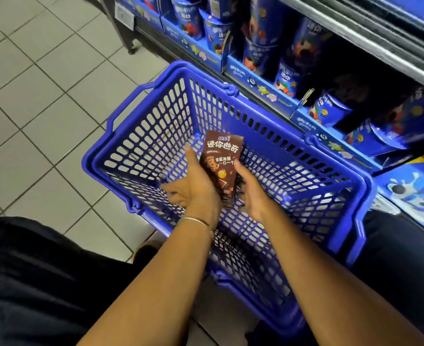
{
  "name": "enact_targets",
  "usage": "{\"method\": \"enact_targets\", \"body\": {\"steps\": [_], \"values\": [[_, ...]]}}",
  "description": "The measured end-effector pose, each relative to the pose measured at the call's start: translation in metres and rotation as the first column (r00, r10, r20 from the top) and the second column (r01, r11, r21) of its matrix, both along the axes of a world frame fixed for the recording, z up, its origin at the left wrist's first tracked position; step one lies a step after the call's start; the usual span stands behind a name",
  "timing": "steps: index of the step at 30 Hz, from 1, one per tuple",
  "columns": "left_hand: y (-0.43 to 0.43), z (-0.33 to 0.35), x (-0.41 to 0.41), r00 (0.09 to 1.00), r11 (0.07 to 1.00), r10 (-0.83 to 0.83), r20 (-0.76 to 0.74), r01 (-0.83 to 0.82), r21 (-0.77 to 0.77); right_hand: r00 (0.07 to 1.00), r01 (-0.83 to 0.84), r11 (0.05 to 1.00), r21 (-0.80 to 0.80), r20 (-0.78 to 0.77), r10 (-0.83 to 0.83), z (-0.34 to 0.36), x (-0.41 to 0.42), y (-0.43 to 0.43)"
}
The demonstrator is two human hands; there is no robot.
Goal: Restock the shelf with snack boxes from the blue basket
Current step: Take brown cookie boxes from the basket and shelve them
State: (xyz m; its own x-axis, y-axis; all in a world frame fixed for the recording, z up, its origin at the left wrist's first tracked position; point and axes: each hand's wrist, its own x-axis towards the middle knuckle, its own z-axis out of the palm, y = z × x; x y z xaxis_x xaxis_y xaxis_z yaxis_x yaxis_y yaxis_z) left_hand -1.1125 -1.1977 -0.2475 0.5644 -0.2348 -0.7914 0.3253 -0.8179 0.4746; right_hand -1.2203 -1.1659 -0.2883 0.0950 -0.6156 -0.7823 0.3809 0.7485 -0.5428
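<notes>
Two hands, one snack box (220, 166), one blue basket (275, 116) | left hand (193, 186) fingers spread, touching box's left side | right hand (250, 193) curled round its right edge | box held inside basket, beside shelf (255, 81)

Floor (43, 96): pale square tiles, dark grout. Shelf (263, 89) runs along the right, grey metal rail (355, 29) above. Dark post (130, 49) foots on the tiles.
</notes>
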Motion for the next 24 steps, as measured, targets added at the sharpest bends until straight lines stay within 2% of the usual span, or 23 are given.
{"method": "enact_targets", "body": {"steps": [1, 3, 4, 7, 11, 16, 19, 24], "values": [[-0.009, 0.006, 0.01, 0.992, 0.994, -0.108, 0.062, 0.109, -0.022, 1.0, 0.015, 1.0, -0.003, -0.009, -0.015, -0.002, 0.0, -0.001], [-0.031, 0.005, 0.03, 0.934, 0.93, -0.356, 0.042, 0.358, -0.086, 0.999, 0.034, 0.999, -0.019, 0.012, -0.033, -0.006, 0.001, -0.005], [-0.041, -0.002, 0.04, 0.892, 0.887, -0.45, -0.039, 0.441, -0.133, 0.999, 0.03, 0.999, -0.027, 0.029, -0.03, -0.007, 0.002, -0.008], [-0.056, -0.014, 0.052, 0.774, 0.823, -0.567, -0.282, 0.521, -0.226, 0.999, 0.014, 0.999, -0.029, 0.035, -0.013, -0.011, 0.002, -0.014], [-0.064, -0.031, 0.055, 0.723, 0.838, -0.53, -0.442, 0.525, -0.146, 0.993, 0.026, 1.0, -0.005, 0.112, -0.026, -0.014, 0.003, -0.017], [-0.061, -0.058, 0.043, 0.608, 0.843, -0.487, -0.627, 0.514, -0.158, 0.982, 0.034, 0.999, -0.008, 0.188, -0.032, -0.019, 0.001, -0.017], [-0.06, -0.061, 0.041, 0.537, 0.839, -0.491, -0.687, 0.504, -0.206, 0.983, 0.032, 0.999, -0.002, 0.181, -0.031, -0.023, 0.002, -0.019], [-0.059, -0.057, 0.039, 0.523, 0.871, -0.434, -0.733, 0.451, -0.194, 0.99, 0.066, 0.998, 0.002, 0.123, -0.065, -0.016, 0.008, -0.022]]}}
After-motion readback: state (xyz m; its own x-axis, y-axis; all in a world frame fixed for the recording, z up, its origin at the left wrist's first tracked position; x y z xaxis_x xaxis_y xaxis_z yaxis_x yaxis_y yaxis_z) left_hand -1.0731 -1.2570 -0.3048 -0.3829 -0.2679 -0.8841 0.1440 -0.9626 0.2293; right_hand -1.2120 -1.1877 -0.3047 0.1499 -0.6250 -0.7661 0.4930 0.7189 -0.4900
